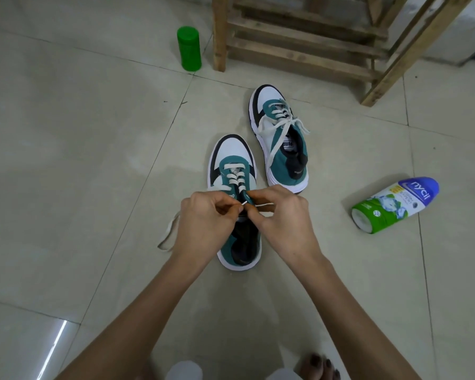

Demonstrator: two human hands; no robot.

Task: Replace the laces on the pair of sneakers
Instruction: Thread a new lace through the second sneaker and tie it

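Down at six o'clock, showing bare toes (320, 364) with dark nails on the tiled floor (93, 160). Reaching both bare forearms up from the bottom edge toward the middle. Pinching the thin white tip of the lace (234, 179) between the curled thumb and fingers of the left hand (203, 218). Curling the fingers of the right hand (283, 215) round another stretch of lace, just beside the left hand, at three o'clock of it. Working right over the near sneaker (231, 152), standing on the floor at centre, toe pointing to twelve o'clock, heel to six. Hiding its tongue and upper eyelets under both hands, leaving the lower rows showing, already crossed in white. Trailing a loose loop of lace onto the tiles at nine o'clock of the left hand. Standing at one o'clock of the near sneaker, near but apart: the far sneaker (279, 149), laced, ends hanging loose over its sides. Lying on its side at three o'clock, well apart from both sneakers: a bottle (392, 205), blue cap pointing to two o'clock. Standing upright far off at eleven o'clock: a green can (189, 49). Rising at twelve to one o'clock, just beside the can: a wooden rack (299, 37).
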